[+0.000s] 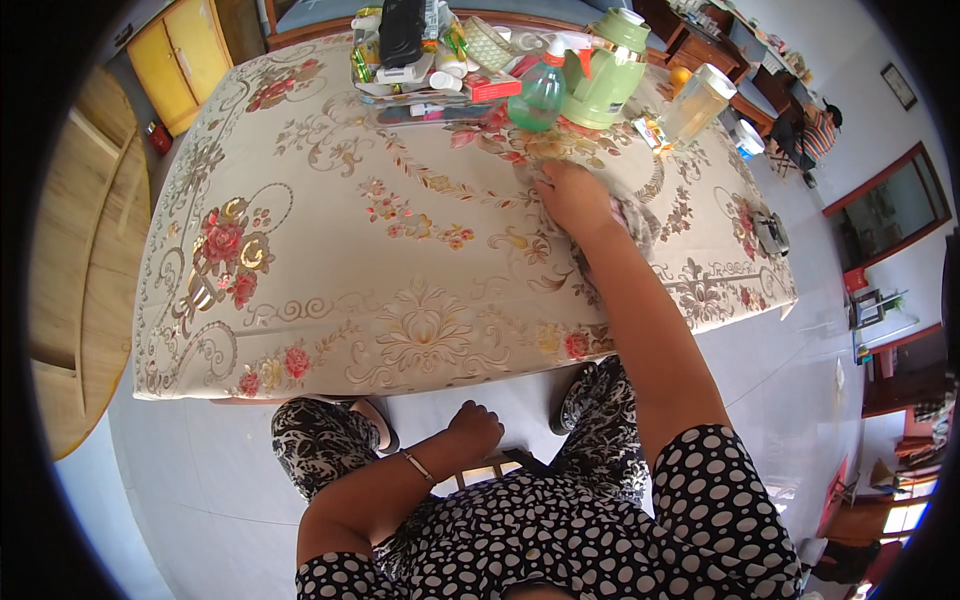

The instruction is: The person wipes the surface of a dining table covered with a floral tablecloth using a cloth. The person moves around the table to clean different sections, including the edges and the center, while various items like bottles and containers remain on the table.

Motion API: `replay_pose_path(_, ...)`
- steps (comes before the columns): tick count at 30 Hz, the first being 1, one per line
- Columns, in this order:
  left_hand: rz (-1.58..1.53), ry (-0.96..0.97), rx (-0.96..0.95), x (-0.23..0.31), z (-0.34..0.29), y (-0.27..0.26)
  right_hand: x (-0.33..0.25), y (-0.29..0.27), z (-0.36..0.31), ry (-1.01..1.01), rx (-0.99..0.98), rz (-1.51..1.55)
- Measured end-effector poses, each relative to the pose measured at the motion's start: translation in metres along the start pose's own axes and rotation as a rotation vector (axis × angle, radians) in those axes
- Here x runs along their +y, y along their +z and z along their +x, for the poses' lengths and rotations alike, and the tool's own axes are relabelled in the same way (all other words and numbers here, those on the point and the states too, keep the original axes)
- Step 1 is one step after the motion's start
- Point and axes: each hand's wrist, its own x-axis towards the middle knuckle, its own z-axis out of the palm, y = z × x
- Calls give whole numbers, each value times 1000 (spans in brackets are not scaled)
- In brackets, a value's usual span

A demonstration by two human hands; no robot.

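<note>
My right hand (575, 198) is stretched out over the table and presses down on a grey and pink cloth (638, 214). Part of the cloth is hidden beneath the palm and wrist, and the rest bunches out to the right. Under it lies a cream tablecloth (330, 300) with a flower pattern. My left hand (475, 430) is held above my lap, just off the table's near edge, its fingers curled in with nothing visible in them. A bracelet (419, 467) circles that wrist.
Beyond my right hand stand a green spray bottle (540, 95), a light green thermos (605, 75), a lidded clear jar (697, 105) and a container full of small items (400, 92). A small grey object (770, 233) sits at the right edge. Another person (818, 138) is seated far right.
</note>
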Motion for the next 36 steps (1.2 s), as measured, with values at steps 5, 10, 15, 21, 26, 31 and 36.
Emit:
replay_pose_path(5, -41, -42, -22, -8, 2, 5, -1, 8, 0, -69, 52, -2)
replay_pose_path(10, -18, -7, 25, 0, -1, 6, 0, 1, -50, -225, 165, 23)
replay_pose_path(15, -17, 21, 29, 9, -2, 14, -5, 2, -29, -86, 59, -24)
replay_pose_path(21, 7, -4, 49, -2, 1, 4, 10, 18, -5, -67, 141, -23)
replay_pose_path(26, -4, -30, 27, -5, 1, 4, 1, 7, -57, -250, 235, 28)
replay_pose_path(31, -42, 1, 55, 6, -1, 1, -21, -28, -124, -319, 152, 43)
replay_pose_path(36, -41, 10, 18, 10, 1, 12, -12, -24, -106, -311, 135, 112)
